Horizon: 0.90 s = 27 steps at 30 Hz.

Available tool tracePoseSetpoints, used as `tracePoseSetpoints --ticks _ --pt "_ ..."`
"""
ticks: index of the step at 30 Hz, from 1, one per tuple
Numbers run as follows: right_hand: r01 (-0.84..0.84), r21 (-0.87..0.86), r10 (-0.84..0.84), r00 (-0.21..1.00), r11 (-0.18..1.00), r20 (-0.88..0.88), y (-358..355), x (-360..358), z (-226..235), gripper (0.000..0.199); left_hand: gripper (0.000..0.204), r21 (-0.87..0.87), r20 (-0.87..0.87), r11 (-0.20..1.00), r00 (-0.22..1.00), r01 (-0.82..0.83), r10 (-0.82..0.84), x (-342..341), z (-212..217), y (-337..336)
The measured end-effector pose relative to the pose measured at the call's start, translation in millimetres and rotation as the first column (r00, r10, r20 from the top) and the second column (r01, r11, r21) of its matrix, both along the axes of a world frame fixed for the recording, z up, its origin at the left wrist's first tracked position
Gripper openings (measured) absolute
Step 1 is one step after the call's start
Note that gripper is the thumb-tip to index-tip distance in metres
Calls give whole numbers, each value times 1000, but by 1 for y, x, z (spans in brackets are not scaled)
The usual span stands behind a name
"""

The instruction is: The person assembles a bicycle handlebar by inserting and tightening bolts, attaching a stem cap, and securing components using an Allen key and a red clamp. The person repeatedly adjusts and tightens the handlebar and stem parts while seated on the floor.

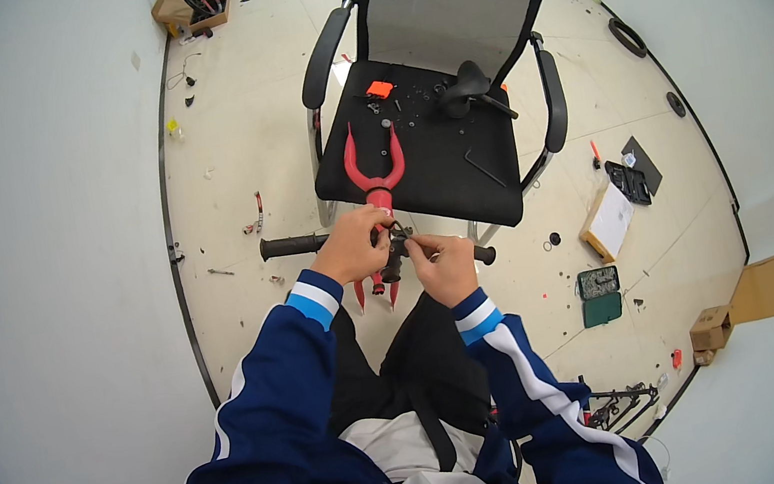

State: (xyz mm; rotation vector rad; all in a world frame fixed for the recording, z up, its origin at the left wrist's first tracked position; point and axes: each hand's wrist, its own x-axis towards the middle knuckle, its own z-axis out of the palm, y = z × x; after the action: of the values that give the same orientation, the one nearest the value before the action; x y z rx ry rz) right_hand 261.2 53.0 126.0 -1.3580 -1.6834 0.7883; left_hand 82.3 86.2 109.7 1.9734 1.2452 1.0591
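A red bicycle fork [378, 180] lies with its two prongs on the seat of a black office chair [439, 183]. Below its crown, a black handlebar [294, 245] crosses in front of the seat, one grip to the left and the other [484, 255] to the right. My left hand [354, 244] is closed, thumb and fingers pinched at the small black parts around the handlebar's middle. My right hand [445, 265] meets it there, its thumb and forefinger pressed together on something tiny. The fingers hide what each hand grips.
On the seat lie a bicycle saddle [467, 87], an orange piece [379, 90], a hex key [484, 168] and several small parts. To the right on the floor are a tool case [628, 182], a green box [600, 297] and a cardboard box [712, 328]. A tyre [627, 38] leans by the wall.
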Motion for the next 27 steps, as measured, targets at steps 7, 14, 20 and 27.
tracePoseSetpoints --ticks 7,14,20,27 --pt "-139 11 139 990 990 -39 8 16 -15 20 28 6 19 999 999 36 -36 -4 0 -4" --pt "-292 -159 300 954 943 24 29 32 -6 22 37 103 -30 994 999 36 -33 2 8 -8" --pt "-451 -324 447 890 832 -93 35 48 -5 35 43 64 -317 995 943 -81 98 -2 3 -14" --pt "-531 -354 605 784 770 140 44 54 23 37 36 54 -372 995 923 -81 96 -6 1 -11"
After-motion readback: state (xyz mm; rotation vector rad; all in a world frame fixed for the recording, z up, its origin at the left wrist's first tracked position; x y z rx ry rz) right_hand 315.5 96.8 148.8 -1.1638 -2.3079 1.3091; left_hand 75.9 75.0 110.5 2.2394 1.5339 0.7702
